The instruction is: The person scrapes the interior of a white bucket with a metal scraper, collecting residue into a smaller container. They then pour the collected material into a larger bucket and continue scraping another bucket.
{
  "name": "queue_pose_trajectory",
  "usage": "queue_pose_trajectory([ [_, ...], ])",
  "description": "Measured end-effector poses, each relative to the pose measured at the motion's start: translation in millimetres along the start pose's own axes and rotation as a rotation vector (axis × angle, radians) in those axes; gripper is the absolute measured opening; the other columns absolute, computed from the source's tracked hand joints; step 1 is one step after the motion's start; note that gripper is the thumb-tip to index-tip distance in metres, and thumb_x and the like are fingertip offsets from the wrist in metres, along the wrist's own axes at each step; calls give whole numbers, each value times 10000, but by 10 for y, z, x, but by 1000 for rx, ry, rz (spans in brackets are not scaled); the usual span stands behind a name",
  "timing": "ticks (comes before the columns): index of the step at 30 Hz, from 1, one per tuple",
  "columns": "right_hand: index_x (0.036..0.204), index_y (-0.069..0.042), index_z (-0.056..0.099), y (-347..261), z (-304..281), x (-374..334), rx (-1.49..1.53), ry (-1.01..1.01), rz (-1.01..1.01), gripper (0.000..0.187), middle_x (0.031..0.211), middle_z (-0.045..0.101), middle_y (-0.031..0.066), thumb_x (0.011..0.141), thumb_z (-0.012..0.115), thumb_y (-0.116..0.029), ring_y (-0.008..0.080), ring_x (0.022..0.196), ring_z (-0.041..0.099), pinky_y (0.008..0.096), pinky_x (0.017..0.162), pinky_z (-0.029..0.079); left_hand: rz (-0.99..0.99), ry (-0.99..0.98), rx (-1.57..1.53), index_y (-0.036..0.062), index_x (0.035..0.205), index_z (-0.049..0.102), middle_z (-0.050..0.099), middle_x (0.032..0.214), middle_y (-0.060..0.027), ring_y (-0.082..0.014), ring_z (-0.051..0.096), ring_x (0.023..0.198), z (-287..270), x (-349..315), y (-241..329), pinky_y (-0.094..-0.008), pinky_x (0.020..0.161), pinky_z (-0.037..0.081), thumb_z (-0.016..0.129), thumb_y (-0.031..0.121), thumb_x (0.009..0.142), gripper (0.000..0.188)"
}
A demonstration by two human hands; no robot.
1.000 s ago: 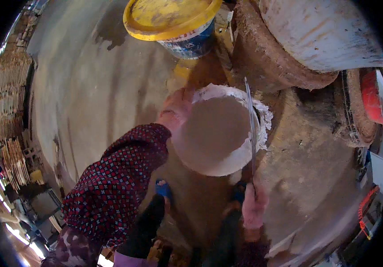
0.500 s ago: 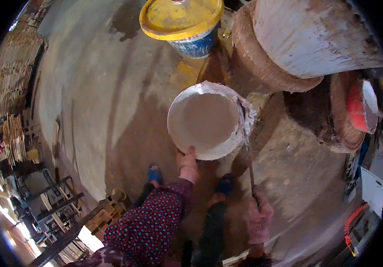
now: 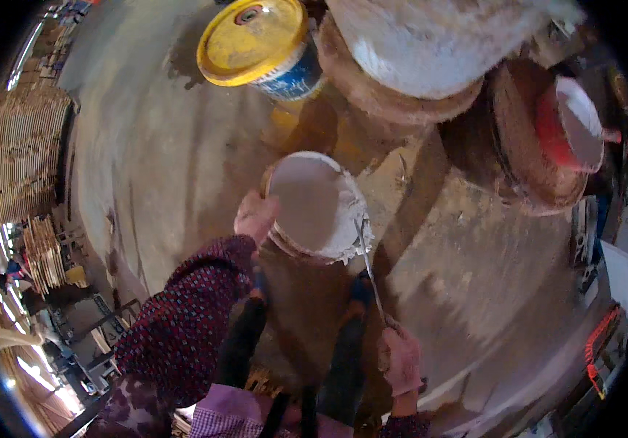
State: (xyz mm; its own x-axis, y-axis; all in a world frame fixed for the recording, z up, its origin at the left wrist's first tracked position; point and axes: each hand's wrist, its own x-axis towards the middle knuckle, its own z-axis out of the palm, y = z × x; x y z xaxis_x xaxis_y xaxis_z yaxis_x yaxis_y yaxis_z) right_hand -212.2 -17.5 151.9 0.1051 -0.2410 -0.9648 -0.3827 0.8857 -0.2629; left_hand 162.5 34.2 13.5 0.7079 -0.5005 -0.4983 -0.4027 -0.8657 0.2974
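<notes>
A round basin (image 3: 306,208) holds smooth grey-brown slurry. Pale wet crust clings to its right and lower rim. My left hand (image 3: 257,216) is closed on the basin's left edge, thumb near the rim. Lower right, my right hand (image 3: 401,359), which looks covered by a pink glove, is wrapped round the end of a long thin rod-like tool (image 3: 369,271). The far end of this tool touches the crusted right rim. Its exact tip is hard to make out in the crust.
Beyond the basin stand a blue bucket with a yellow lid (image 3: 255,40) and a large whitish drum (image 3: 416,51) on a round brown base. A red scoop-like vessel (image 3: 573,128) rests on a brown round container (image 3: 525,146) at right. My feet are below the basin.
In the picture, the basin has shifted left and tilted. My left hand has moved from its lower rim to its left side. The tool has slid down along the right rim.
</notes>
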Motion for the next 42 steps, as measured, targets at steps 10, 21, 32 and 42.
queue_pose_trajectory([
  [10,1159,-82,591,330,-124,294,368,18,131,283,627,453,-41,909,511,-187,43,441,381,222,375,301,86,-206,270,41,1097,620,659,1013,-196,-336,635,957,123,444,1292,-413,832,478,575,405,830,453],
  [21,878,-107,559,293,-698,1041,444,-188,141,99,607,425,-41,871,552,-206,44,413,340,222,356,260,172,-313,416,19,1076,605,659,999,-158,-306,643,945,995,963,1668,-399,792,506,641,440,773,520],
  [32,728,-136,493,284,-1126,1425,559,-318,299,182,565,389,-51,883,555,-205,46,390,311,217,347,229,37,126,402,-6,1236,458,482,1225,-311,-447,542,1099,1175,209,1948,-492,895,477,645,470,752,704],
  [42,879,-64,618,60,-726,1315,716,-191,357,76,593,441,-34,844,569,-111,65,401,338,237,359,248,34,25,657,43,1281,471,503,1234,-248,-375,535,1132,1466,439,1853,-459,831,500,680,423,745,689],
])
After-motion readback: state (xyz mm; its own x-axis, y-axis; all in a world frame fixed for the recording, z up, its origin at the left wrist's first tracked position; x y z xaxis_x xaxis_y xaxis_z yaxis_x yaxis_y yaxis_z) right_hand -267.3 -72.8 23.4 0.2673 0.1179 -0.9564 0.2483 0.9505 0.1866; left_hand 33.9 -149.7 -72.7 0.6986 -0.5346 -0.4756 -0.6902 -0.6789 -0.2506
